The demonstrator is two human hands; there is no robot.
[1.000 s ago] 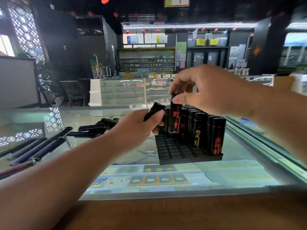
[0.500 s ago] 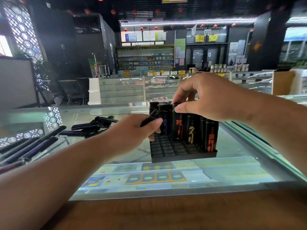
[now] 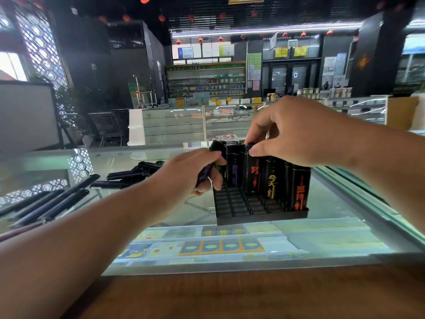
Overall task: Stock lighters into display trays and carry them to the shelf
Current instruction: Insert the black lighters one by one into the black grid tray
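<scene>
One glass counter (image 3: 333,226) carries the work. On it, directly beneath both grips, sits the black display tray (image 3: 259,217). Its back and right rows are filled with standing lighters (image 3: 271,180), while the slots (image 3: 232,203) below and between the two grips are bare.

The right hand (image 3: 299,132) reaches over the tray from the right. Its grip, thumb and forefinger, is pinched on the cap of the red-lettered lighter (image 3: 254,178). A second ago that lighter rode well above its neighbours in the same pinch. It has since sunk, and its top now stands level with the row. I judge it seated in its slot, with this grip about due to let go.

The left hand (image 3: 188,173) has closed in on the tray's left side, its grip wrapped round a purple-printed lighter (image 3: 204,174). That lighter has swung from a shallow slant to a steeper tilt, cap uppermost. The cap is right against the leftmost standing lighter, though whether they touch I cannot tell. It looks like the next one to go in, probably into a bare slot just below this grip.

Loose lighters (image 3: 128,176) lie flat on the counter, well out to the left of the left grip. With that supply waiting and bare slots left, stocking is only partway done and the carry to the shelf is some way off.
</scene>
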